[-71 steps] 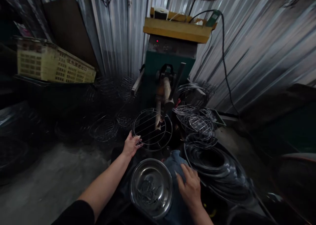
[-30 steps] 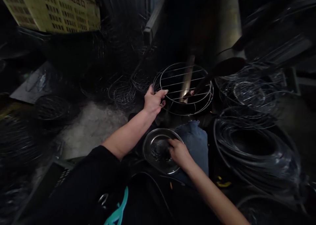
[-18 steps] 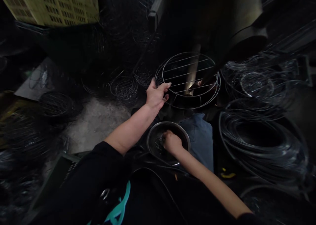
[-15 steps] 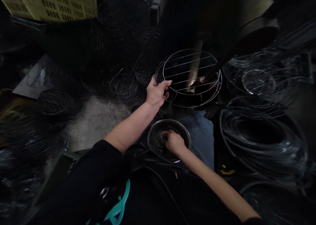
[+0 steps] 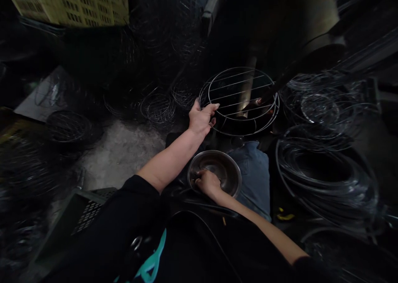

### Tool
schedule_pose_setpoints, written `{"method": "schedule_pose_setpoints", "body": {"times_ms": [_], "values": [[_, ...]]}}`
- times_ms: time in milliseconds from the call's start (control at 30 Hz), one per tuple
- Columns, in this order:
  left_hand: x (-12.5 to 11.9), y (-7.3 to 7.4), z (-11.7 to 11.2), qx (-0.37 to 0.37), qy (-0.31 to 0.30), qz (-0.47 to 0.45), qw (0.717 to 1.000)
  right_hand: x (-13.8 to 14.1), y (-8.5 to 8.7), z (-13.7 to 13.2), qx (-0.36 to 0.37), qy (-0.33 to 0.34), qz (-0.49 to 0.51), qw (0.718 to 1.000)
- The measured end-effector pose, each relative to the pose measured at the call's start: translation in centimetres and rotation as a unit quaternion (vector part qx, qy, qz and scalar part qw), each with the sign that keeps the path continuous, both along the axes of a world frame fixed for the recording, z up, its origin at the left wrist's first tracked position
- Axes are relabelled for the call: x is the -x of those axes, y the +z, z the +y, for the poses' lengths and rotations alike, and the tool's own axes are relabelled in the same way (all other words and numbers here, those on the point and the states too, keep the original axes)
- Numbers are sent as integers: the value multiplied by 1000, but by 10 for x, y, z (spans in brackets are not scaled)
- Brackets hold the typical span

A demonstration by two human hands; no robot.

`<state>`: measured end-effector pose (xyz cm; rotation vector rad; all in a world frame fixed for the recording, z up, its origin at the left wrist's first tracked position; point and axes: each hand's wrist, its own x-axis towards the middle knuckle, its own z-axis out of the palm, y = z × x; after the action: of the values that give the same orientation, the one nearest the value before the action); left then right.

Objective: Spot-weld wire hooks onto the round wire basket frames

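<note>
My left hand [image 5: 201,118] grips the left rim of a round wire rack [image 5: 242,101] that sits under the arm of a dark machine [image 5: 273,38]. My right hand [image 5: 207,182] is down inside a shiny steel bowl [image 5: 228,173] on my lap, fingers curled at its left side over small wire pieces that I cannot see clearly. A blue cloth [image 5: 255,176] lies to the right of the bowl.
Large coils of wire hoops [image 5: 323,179] lie at the right, with more wire racks [image 5: 323,109] behind them. Several small wire baskets [image 5: 158,107] sit on the concrete floor at the left. A yellow crate [image 5: 74,3] stands at the upper left.
My right hand has gone from the blue cloth into the bowl and slid to its left side. My head has tipped down and closer. My left hand keeps its hold on the rack.
</note>
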<state>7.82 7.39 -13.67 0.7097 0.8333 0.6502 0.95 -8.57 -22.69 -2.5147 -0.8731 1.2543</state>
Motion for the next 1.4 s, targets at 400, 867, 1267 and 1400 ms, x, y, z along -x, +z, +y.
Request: {"method": "schedule_pose_setpoints", "body": {"times_ms": [400, 867, 1267, 1400], "values": [[3, 5, 3, 16, 9, 6, 1000, -31, 14, -41, -176, -263, 312, 896], [3, 6, 1, 8, 10, 12, 1000, -24, 5, -53, -210, -392, 316, 838], [7, 5, 4, -6, -1, -1, 1000, -66, 39, -90, -424, -483, 180, 745], [2, 6, 3, 6, 1, -4, 1000, -95, 28, -109, -440, -494, 76, 746]]}}
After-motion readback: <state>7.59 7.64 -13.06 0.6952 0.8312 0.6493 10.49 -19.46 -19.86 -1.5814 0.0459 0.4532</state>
